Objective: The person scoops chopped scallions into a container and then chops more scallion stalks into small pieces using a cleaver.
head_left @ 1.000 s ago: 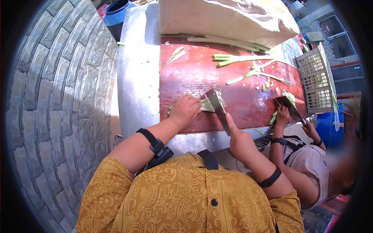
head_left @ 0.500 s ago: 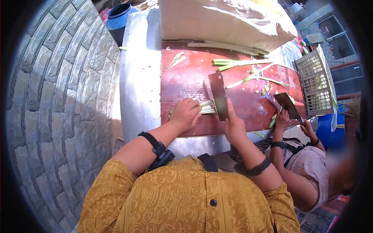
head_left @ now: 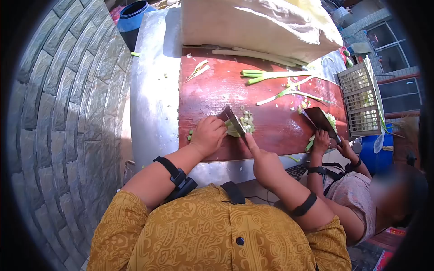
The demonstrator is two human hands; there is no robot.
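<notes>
My left hand [head_left: 209, 134] is closed on a bundle of green onions, mostly hidden under its fingers, on the red board [head_left: 212, 97]. The cleaver [head_left: 233, 121] is in my right hand [head_left: 263, 163], its blade down against the onions right beside my left fingertips. One right finger is stretched along the blade. Chopped onion pieces [head_left: 246, 119] lie just right of the blade. Farther back on the board rest whole onion stalks [head_left: 271, 73].
A co-worker [head_left: 348, 194] at the right holds another cleaver [head_left: 322, 123] over the same board. Behind the board stands a large pale sack [head_left: 257, 29]. A plastic crate [head_left: 360, 99] is at the right edge, a blue barrel [head_left: 134, 20] back left, and a brick wall [head_left: 68, 135] left.
The cleaver in my right hand has come down and left from its raised position onto the onions. Cut pieces now show beside the blade. The co-worker's cleaver has shifted slightly left.
</notes>
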